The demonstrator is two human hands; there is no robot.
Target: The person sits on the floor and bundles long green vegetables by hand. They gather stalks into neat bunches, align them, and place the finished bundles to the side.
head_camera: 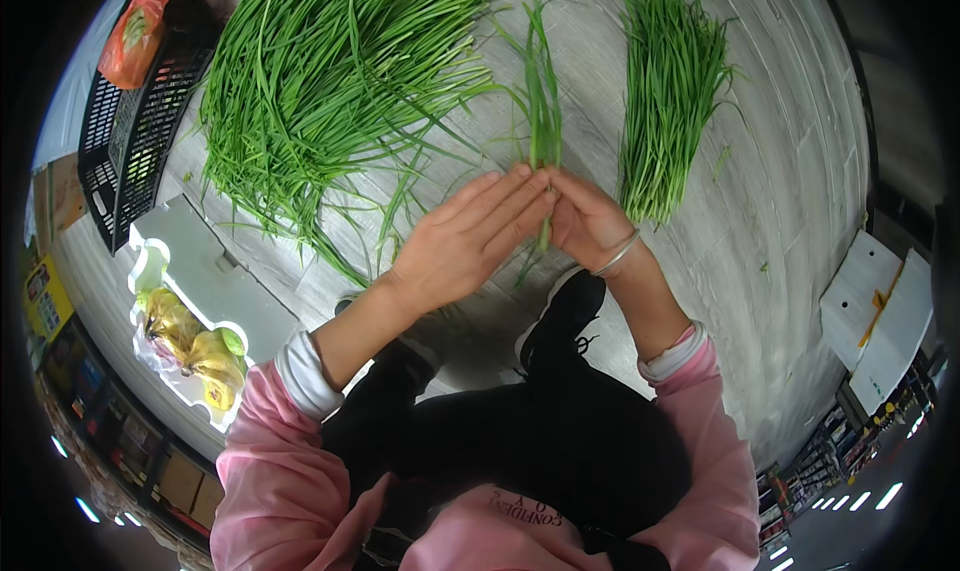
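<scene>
Between my two hands is a small bunch of green garlic chives (541, 98), its leaves pointing away from me and its pale stem ends towards me. My right hand (589, 214), with a silver bangle at the wrist, has its fingers curled around the stems. My left hand (469, 233) reaches across with straight fingers, its fingertips on the same stems; its thumb is hidden underneath. A large loose heap of garlic chives (322, 98) lies on the grey wood-look floor (780, 181) beyond my left hand. To the right lies a smaller, aligned pile of garlic chives (667, 105).
A black plastic crate (142, 120) with an orange plastic bag (139, 34) stands far left. Nearer is a white foam box (217, 263) with bagged yellowish produce (199, 346). White foam boards (877, 316) lie at the right. My black shoe (566, 316) is just below my hands.
</scene>
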